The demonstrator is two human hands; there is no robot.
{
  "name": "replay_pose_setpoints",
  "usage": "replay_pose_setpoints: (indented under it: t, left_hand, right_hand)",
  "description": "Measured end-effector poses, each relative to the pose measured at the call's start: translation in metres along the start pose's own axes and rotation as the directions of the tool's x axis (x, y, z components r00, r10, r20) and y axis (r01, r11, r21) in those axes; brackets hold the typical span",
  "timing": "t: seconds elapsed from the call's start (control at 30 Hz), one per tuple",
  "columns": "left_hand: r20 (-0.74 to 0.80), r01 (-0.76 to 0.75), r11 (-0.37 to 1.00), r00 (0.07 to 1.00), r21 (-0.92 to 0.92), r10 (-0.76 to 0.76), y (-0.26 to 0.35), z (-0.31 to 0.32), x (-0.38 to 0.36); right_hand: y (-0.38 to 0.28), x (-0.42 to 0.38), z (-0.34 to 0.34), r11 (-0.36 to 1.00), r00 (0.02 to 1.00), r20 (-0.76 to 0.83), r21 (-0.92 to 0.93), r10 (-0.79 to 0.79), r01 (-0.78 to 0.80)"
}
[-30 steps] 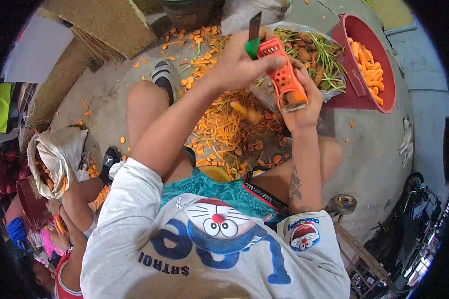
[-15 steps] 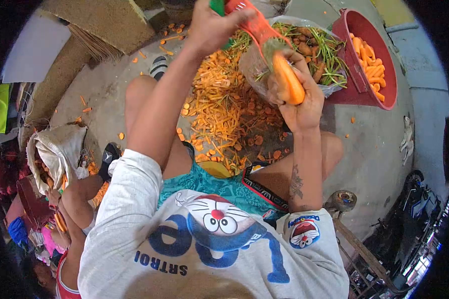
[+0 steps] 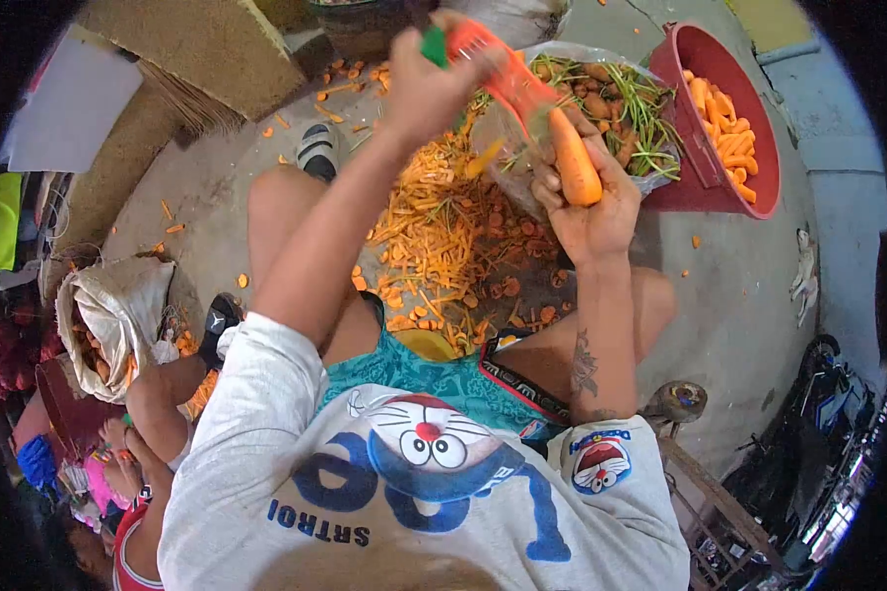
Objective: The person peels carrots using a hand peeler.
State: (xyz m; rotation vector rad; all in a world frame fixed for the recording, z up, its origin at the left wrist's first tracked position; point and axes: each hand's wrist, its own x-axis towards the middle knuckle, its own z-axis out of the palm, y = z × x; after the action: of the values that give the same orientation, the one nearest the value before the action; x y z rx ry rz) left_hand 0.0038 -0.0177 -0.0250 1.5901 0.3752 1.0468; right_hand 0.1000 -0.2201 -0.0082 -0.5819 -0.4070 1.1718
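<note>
My left hand point(image 3: 426, 87) is wrapped around an orange-red peeler point(image 3: 508, 71) with a green part at its handle end. The peeler's lower end lies right at the upper end of a peeled-looking carrot point(image 3: 576, 165). My right hand point(image 3: 601, 212) grips that carrot from below, fingers behind it and the thick end toward my palm. A blurred strip of peel point(image 3: 484, 159) hangs in the air left of the carrot. Below, a heap of carrot peelings point(image 3: 434, 212) and cut slices covers the floor between my legs.
Behind my right hand stands a clear plastic bag point(image 3: 660, 175) of unpeeled carrots with green stems. A red tub point(image 3: 675, 118) at the right holds peeled carrots. At the left, another person's hand point(image 3: 118, 443) is near a white sack point(image 3: 133, 295). A metal frame point(image 3: 710, 483) stands lower right.
The carrot has turned slightly more upright, and the peeler's lower end has drawn off its surface. A peel strip now flies off to the left. The other person's hands have shifted.
</note>
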Motion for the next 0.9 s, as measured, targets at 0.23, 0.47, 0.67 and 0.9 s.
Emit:
replay_pose_setpoints:
  t: [0.23,0.47,0.67,0.9]
  left_hand:
    - [0.101,-0.146,0.989,0.985,0.035,0.142,0.002,-0.01,0.008]
    - [0.147,-0.255,0.965,0.954,-0.062,0.261,0.03,0.027,-0.027]
    - [-0.009,0.122,0.983,0.992,-0.137,-0.125,0.006,-0.016,0.016]
    - [0.166,-0.21,0.969,0.959,-0.134,0.231,0.021,0.023,-0.018]
  right_hand:
    - [0.004,-0.007,-0.013,0.993,0.998,-0.039,-0.104,-0.051,0.047]
    - [0.001,-0.001,0.012,0.977,0.933,-0.331,-0.2,-0.144,0.08]
    - [0.003,-0.009,-0.003,0.995,0.995,-0.091,-0.1,-0.033,0.023]
    - [0.008,-0.007,0.013,0.955,0.917,-0.339,-0.271,-0.207,0.116]
